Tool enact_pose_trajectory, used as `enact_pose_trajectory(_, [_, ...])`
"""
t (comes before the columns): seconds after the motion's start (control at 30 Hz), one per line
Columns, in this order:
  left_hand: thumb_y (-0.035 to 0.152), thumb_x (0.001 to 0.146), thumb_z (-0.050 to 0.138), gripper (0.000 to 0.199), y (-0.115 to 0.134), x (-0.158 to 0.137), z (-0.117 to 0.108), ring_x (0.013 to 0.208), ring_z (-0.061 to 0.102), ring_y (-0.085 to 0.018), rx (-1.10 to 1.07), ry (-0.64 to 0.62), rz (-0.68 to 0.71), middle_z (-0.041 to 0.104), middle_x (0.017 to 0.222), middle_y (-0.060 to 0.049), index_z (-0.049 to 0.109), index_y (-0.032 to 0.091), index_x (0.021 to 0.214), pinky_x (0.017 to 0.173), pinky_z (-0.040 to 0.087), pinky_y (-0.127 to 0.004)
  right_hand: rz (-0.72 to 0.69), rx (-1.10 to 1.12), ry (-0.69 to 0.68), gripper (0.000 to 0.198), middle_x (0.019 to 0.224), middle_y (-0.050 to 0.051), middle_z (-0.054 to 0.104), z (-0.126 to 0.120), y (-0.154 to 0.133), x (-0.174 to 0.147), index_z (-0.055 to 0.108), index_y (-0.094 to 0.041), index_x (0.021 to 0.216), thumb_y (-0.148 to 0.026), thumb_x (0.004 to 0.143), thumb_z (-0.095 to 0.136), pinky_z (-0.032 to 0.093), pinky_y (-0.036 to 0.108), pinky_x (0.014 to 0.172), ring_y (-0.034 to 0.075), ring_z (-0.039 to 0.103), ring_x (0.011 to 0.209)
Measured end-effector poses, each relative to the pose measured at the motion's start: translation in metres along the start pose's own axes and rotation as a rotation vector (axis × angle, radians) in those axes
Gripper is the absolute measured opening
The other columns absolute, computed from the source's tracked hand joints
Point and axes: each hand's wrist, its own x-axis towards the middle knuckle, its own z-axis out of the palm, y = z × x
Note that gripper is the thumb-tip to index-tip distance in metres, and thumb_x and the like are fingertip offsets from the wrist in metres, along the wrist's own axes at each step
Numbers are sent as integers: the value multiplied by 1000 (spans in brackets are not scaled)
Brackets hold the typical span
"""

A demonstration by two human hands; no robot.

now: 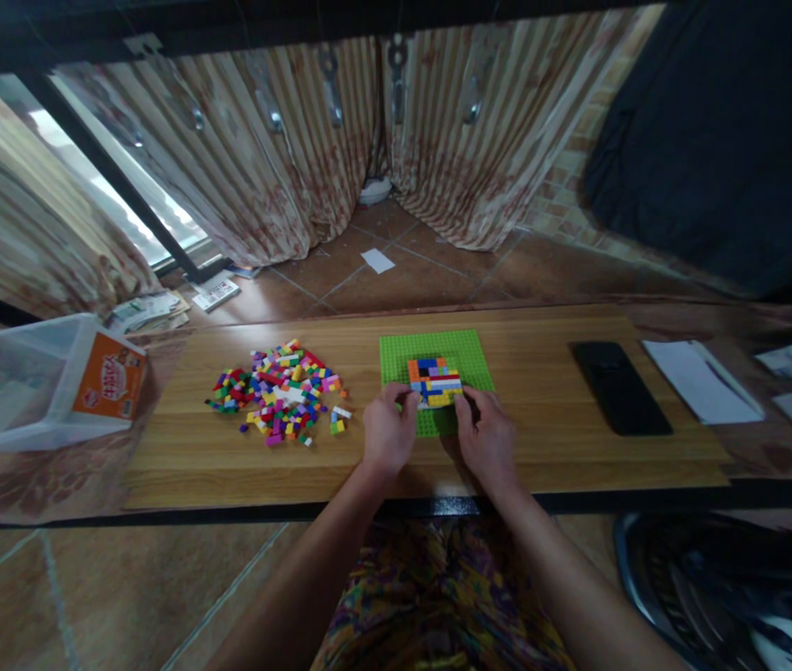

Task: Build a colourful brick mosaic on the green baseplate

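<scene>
Both hands meet at a multicoloured brick block (pixel 434 381) on a green baseplate (pixel 466 351): left hand (pixel 388 434) and right hand (pixel 485 436) pinch its near corners; loose bricks (pixel 279 390) lie left of the left hand

i see both forearms bare, no sleeves, rings or watch; below them, a garment patterned in purple, yellow and green.
</scene>
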Motion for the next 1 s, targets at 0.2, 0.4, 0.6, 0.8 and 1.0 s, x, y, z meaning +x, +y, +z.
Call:
enact_pose_trajectory(0.2, [22,91,51,17,-9,-5,7,88,66,-18,47,20,126,71,97,-7,63,18,103,79,49,-28,-10,-5,1,37,95,13,68,1,2,0,65,-14,103,-41,95,41,48,36,78,23,61,88])
enact_pose_trajectory(0.4, [22,93,47,17,-16,-11,8,87,67,-18,195,-4,186,71,94,-7,63,20,100,79,50,-29,-16,-6,4,37,95,13,67,1,3,-1,65,-13,103,-41,95,42,48,36,78,23,61,87])
enact_pose_trajectory(0.6, [23,93,48,16,-14,-9,6,82,67,-17,218,11,178,71,89,-5,64,20,94,74,48,-26,-1,-8,-9,39,96,13,67,1,5,-1,65,-14,104,-43,94,41,47,36,78,23,61,88])
enact_pose_trajectory(0.8, [22,90,50,16,-8,-5,5,72,64,-14,155,20,118,71,84,-3,65,20,87,69,45,-24,-8,-6,-2,39,95,13,67,1,4,-1,65,-14,104,-43,94,41,47,36,78,23,61,87])
enact_pose_trajectory(1.0, [24,88,53,14,-8,-7,5,69,63,-13,93,6,73,72,84,-2,66,20,88,66,44,-22,-26,-7,5,38,95,13,67,1,5,-1,65,-15,104,-43,94,41,48,36,77,22,61,85])
